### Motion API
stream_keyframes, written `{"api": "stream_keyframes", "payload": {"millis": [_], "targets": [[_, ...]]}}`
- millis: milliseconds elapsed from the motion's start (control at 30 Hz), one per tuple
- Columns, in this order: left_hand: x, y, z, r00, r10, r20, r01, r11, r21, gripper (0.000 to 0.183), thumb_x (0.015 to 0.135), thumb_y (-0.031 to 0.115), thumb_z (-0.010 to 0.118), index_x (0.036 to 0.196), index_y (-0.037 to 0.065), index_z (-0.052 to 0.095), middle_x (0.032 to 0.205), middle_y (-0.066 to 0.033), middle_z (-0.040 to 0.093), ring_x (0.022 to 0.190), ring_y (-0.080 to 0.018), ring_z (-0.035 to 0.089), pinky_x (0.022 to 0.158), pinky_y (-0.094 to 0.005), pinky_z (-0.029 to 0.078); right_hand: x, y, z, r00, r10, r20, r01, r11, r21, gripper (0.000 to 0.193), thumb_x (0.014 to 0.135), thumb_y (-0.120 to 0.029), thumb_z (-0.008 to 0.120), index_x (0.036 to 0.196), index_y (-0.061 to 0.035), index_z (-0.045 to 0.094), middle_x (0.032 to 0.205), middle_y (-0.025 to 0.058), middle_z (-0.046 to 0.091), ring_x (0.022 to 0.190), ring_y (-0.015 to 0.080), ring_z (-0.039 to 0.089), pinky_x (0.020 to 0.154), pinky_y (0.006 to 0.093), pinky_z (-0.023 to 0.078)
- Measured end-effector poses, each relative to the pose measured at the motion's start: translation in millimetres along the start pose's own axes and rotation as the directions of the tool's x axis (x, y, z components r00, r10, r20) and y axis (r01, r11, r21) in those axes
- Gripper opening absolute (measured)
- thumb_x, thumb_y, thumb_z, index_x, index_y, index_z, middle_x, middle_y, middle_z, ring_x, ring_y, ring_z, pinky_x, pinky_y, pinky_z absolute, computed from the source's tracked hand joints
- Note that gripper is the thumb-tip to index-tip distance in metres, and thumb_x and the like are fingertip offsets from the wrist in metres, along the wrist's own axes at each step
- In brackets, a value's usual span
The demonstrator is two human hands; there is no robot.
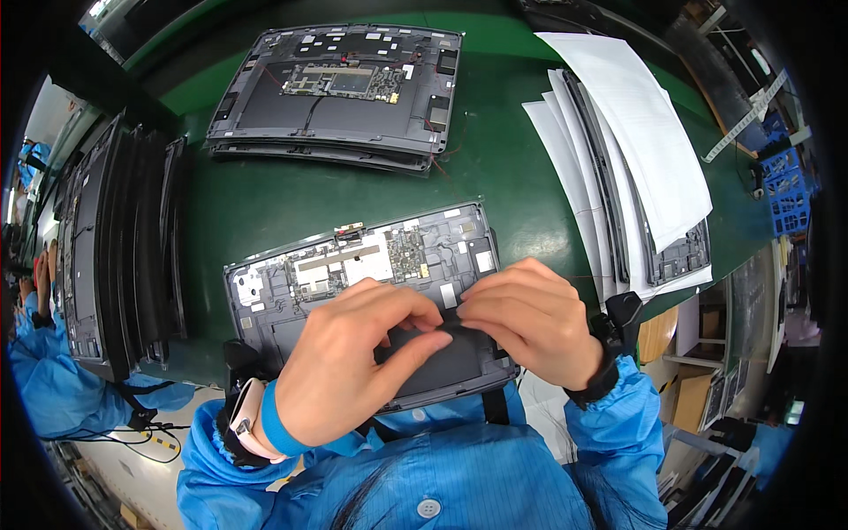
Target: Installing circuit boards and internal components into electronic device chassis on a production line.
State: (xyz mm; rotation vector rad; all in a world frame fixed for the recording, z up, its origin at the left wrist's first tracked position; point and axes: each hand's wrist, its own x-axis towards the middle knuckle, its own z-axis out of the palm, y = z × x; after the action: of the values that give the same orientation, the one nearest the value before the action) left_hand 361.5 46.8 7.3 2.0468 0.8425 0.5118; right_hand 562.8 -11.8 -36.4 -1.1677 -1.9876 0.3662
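Observation:
An opened, dark grey tablet housing (288, 340) lies tilted at the front edge of the table, its inside facing up. Along its far side runs a circuit board (408, 251) with pale shielding and small parts. Both hands work over its middle, fingertips almost meeting. My left hand (353, 349) is closed in a pinch, thumb towards the index finger. Opposite it, my right hand (536, 322) has its fingers pressed together. A small dark bit shows between the fingertips, too small to name. The hands cover part of the housing beneath.
Behind, a stack of similar opened housings (371, 119) lies on the green table (517, 208). Several more housings (110, 238) stand upright at the left. White sheets (649, 132) interleave another pile at the right. Another person's blue sleeve (49, 375) appears at far left.

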Motion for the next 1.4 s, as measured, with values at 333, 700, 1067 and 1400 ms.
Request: {"api": "stream_keyframes", "payload": {"millis": [333,700,1067,1400], "targets": [[13.7,-15.2,10.0,0.993,-0.111,0.029,0.112,0.993,-0.046,0.011,0.081,0.006,0.062,0.09,-0.001,0.064,0.077,-0.0117,0.065,0.064,-0.0181,0.062,0.057,-0.0268,0.048,5.8,10.9,13.6,0.997,-0.026,-0.067,0.033,0.994,0.109,0.033,0.071,-0.002,0.073,0.101,0.0027,0.06,0.081,0.0078,0.064,0.071,0.0214,0.061,0.066,0.0302,0.046],[20.1,-9.1,13.7,0.973,-0.23,0.028,0.231,0.969,-0.086,0.006,0.083,0.003,0.058,0.088,0.0,0.06,0.071,-0.0082,0.061,0.053,-0.0123,0.055,0.051,-0.0245,0.043,5.8,14.2,15.0,0.997,-0.014,-0.071,0.012,1.0,-0.027,0.019,0.069,-0.004,0.074,0.085,-0.0036,0.063,0.082,0.005,0.065,0.075,0.0183,0.063,0.072,0.0318,0.045],[20.1,-26.0,-4.3,0.977,0.1,-0.187,-0.007,0.897,0.442,0.023,0.072,0.002,0.068,0.094,0.0,0.061,0.096,-0.0131,0.06,0.091,-0.0286,0.055,0.078,-0.0346,0.045,10.8,12.7,14.5,0.959,0.268,-0.097,-0.237,0.939,0.251,0.014,0.067,0.002,0.067,0.079,-0.0038,0.062,0.075,0.006,0.062,0.079,0.0205,0.061,0.072,0.0312,0.046],[12.9,-34.1,-0.5,0.989,0.106,-0.107,-0.028,0.827,0.562,0.049,0.062,0.003,0.074,0.109,0.002,0.059,0.111,-0.0128,0.055,0.106,-0.0322,0.049,0.091,-0.0403,0.042,13.4,10.3,15.9,0.946,0.305,-0.114,-0.272,0.932,0.238,0.011,0.07,0.002,0.068,0.078,-0.0026,0.062,0.075,0.0077,0.06,0.079,0.0218,0.059,0.068,0.0309,0.047]]}}
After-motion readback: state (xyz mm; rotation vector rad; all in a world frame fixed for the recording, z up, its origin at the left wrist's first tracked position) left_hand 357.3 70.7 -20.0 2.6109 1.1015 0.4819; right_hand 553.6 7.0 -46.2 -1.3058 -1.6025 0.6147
